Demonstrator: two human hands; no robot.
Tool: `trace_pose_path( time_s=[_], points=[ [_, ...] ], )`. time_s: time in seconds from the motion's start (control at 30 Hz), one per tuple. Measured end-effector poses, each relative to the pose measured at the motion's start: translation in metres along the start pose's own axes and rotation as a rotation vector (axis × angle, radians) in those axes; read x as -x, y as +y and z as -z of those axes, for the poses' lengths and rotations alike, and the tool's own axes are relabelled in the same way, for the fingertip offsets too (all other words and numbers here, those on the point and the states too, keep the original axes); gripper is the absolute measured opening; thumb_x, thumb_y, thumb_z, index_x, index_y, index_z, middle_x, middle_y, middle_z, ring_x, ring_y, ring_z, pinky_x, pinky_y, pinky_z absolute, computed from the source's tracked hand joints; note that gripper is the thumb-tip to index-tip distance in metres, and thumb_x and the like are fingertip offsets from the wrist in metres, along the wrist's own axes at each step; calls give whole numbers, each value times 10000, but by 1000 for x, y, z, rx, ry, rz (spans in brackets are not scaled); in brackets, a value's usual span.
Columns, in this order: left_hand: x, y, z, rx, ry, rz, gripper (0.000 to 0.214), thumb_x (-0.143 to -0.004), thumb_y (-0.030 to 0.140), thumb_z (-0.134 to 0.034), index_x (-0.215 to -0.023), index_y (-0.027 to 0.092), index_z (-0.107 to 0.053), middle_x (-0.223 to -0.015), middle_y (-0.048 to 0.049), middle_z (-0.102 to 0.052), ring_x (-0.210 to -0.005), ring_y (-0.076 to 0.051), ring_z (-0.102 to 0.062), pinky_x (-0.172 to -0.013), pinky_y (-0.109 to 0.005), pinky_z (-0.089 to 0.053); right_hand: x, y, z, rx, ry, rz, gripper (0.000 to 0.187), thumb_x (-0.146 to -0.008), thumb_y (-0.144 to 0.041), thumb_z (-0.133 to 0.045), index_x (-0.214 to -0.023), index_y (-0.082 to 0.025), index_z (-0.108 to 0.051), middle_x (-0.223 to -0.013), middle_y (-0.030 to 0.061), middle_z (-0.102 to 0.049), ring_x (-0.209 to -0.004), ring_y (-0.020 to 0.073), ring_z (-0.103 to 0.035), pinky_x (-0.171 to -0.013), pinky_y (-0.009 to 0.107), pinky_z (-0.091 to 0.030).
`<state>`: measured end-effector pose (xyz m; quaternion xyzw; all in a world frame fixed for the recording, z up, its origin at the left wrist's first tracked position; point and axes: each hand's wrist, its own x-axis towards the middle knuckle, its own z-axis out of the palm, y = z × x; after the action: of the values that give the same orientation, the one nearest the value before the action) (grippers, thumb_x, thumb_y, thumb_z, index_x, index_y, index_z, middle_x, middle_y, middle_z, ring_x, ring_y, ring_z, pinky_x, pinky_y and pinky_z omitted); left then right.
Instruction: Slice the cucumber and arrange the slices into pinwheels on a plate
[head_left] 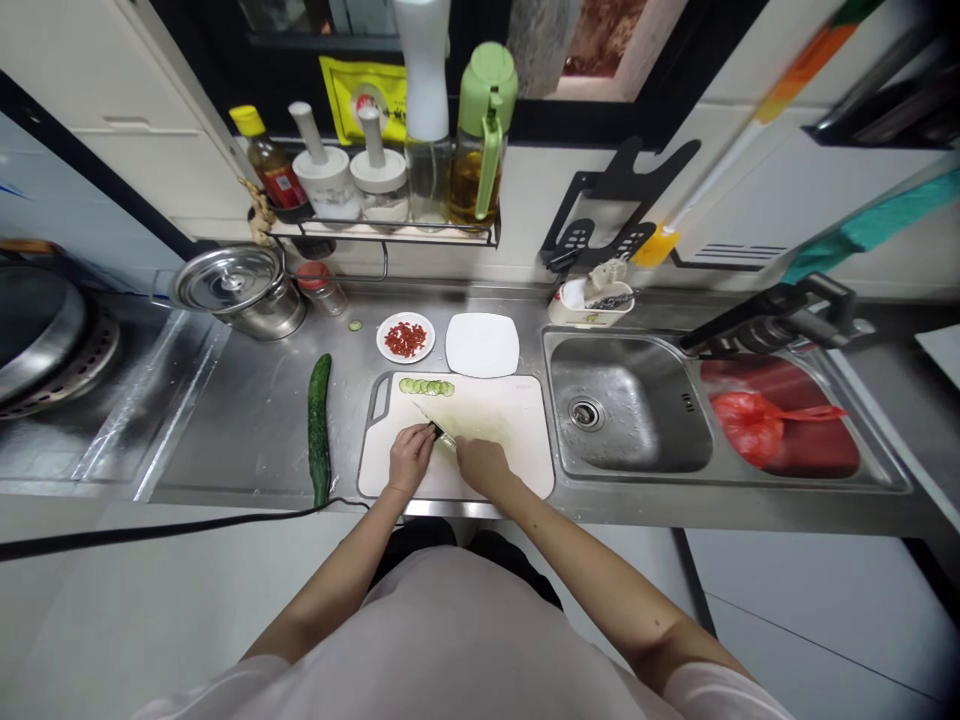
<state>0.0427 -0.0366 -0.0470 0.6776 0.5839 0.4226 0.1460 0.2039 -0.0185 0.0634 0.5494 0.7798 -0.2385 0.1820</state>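
A white cutting board (517, 420) lies on the steel counter in front of me. My left hand (409, 458) is curled on the board, its fingers closed on the black handle of a knife (435, 430) whose thin blade points up and left. My right hand (481, 464) is closed just right of it, pressing down a pale green cucumber piece (450, 441) that it mostly hides. A short row of cucumber slices (426, 387) sits along the board's far edge. A whole cucumber (319, 430) lies on the counter left of the board.
Behind the board stand a small plate of red chopped bits (405, 339) and a bare white square plate (481, 345). Right of the board is a double sink (626, 415) with a red bag (750, 425). A lidded pot (240, 290) and wok (30, 330) sit at left; a black cable (150, 530) runs along the counter edge.
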Motion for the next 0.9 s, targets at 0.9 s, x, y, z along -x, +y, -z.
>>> trace_pose_path(
  time_s=[0.9],
  points=[
    [0, -4, 0, -9, -8, -1, 217, -922, 287, -508, -1011, 219, -693, -986, -77, -704, -939, -182, -648, -849, -368, -549, -25, -7, -14, 31, 101, 16, 276, -972, -180, -313, -1112, -140, -548, -924, 147, -694, -901, 226, -680, -743, 319, -485]
  ],
)
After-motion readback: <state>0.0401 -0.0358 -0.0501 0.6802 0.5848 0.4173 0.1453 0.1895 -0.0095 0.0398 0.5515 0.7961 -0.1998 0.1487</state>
